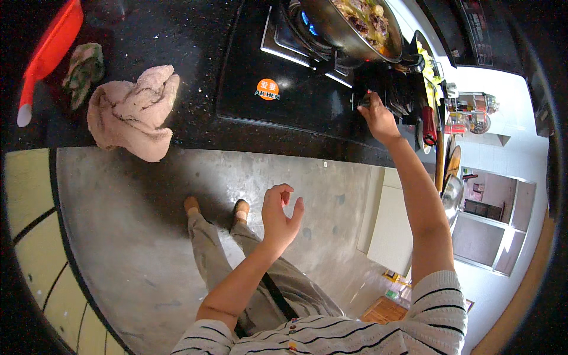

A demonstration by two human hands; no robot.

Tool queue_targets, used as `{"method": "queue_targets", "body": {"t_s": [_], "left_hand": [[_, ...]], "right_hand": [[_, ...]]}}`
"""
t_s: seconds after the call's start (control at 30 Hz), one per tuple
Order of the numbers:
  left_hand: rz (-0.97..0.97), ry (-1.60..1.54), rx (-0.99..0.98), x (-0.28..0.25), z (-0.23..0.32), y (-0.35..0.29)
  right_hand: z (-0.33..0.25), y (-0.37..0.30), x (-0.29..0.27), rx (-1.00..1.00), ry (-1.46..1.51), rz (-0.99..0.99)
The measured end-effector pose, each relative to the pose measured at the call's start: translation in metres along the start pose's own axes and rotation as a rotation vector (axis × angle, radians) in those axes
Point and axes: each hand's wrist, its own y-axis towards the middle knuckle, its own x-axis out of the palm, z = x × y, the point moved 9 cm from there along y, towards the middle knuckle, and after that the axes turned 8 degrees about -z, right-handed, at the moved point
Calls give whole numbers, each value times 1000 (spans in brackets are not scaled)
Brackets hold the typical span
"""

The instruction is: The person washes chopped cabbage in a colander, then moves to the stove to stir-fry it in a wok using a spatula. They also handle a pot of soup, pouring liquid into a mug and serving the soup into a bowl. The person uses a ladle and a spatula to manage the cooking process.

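Observation:
My right hand point(381, 118) reaches to the front right of a black glass gas stove point(248, 71). Its thumb and fingers pinch a small stove knob point(362, 103), which they partly cover. Farther back, a metal wok point(331, 23) with meat and vegetables point(368, 26) in broth sits over a burner, where a blue flame point(306, 22) burns. My left hand point(278, 220) hangs in the air before the counter, above the floor in this view. Its fingers are loosely bent, the thumb stands apart, and it holds nothing.
A pink towel point(133, 112), a green cloth point(84, 70) and a red plastic item with a long handle point(53, 44) lie on the left of the black counter. To the right are a red-handled utensil point(429, 125), chopped greens point(431, 71) and a steel bowl point(452, 195).

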Motion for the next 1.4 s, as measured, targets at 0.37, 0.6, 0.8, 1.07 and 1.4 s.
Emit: {"method": "queue_targets", "body": {"t_s": [0.37,0.6,0.8,1.07,1.4], "left_hand": [[-3,43,-19,24,-6,-6],[-25,82,-19,31,8,-2],[-77,52,-65,41,4,-5],[-152,128,-66,65,18,-2],[-182,205,34,93,29,31]], "right_hand": [[-4,0,-5,-62,102,-15],[-7,-2,-9,-107,119,44],[-8,-1,-7,-131,53,94],[-6,-3,-7,-60,122,33],[-5,-3,-6,-109,155,96]]}}
